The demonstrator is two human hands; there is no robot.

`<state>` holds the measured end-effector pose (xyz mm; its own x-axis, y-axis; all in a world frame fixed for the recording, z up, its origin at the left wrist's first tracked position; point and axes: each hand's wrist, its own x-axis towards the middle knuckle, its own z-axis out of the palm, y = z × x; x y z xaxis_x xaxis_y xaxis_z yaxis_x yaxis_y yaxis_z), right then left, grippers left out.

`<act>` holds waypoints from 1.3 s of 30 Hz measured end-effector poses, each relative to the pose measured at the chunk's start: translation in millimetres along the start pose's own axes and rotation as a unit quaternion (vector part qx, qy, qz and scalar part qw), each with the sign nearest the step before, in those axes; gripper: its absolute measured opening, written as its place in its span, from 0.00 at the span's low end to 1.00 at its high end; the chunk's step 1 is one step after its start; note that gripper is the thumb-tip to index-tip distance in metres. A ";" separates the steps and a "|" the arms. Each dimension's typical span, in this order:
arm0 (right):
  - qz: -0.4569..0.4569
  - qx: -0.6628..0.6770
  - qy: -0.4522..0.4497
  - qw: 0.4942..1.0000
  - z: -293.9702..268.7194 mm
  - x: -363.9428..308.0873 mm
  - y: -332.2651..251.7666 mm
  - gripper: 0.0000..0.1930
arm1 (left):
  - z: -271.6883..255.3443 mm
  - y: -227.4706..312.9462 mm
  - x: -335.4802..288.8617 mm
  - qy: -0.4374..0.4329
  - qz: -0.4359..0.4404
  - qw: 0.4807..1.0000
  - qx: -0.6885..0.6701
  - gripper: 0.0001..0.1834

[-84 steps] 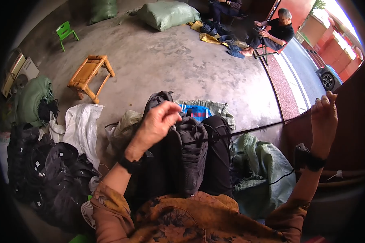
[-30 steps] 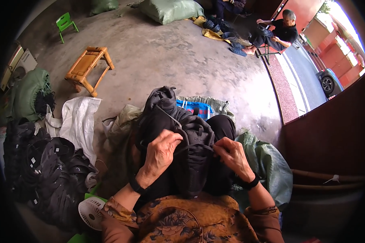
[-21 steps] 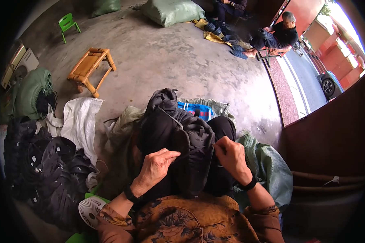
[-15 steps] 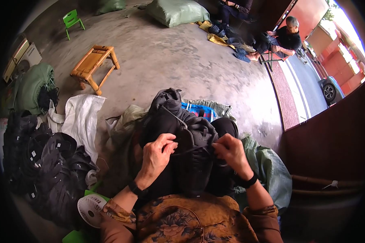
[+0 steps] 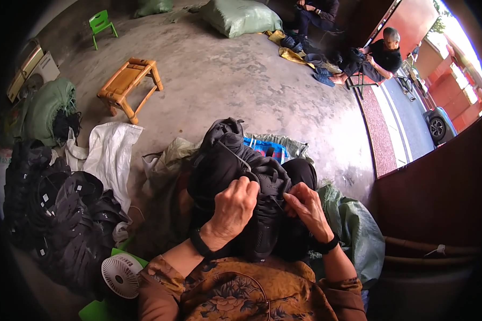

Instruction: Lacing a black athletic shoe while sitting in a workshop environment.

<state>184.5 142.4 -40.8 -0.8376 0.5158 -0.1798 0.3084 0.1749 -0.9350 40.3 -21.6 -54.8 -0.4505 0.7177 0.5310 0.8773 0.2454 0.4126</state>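
Since half a second ago the left hand (image 5: 236, 207) has moved inward over the near-black shoe's (image 5: 265, 230) left edge, knuckles up and fingers turned under, so I cannot tell whether they grip anything. The right hand (image 5: 305, 209) has stayed at the opposite edge, thumb and fingertip pinching the lace (image 5: 277, 203), while the shoe lies on the lap, toe toward the wearer

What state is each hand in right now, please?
Left hand: closed, fingers curled at the black shoe; anything gripped is hidden.
Right hand: closed, fingers pinched at the shoe's right side; whether on a lace cannot be told.
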 end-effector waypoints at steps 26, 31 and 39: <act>-0.163 -0.233 -0.103 0.953 -8.1 52.4 25.0 0.09 | -26.7 -4.7 35.8 -0.130 0.125 0.977 -0.117 0.16; -0.130 -0.169 -0.033 0.977 -1.9 47.9 25.7 0.13 | 10.8 10.1 23.4 -0.069 0.262 0.963 -0.008 0.05; -0.186 -0.247 -0.112 0.944 -17.1 49.9 19.2 0.08 | 18.7 18.2 27.7 0.003 0.169 0.978 -0.120 0.07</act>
<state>156.4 185.8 -62.5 -0.9867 0.1613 0.0214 0.1005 0.7075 -0.6995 46.9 14.9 -46.4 -0.1421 0.7275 0.6713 0.9122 -0.1671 0.3742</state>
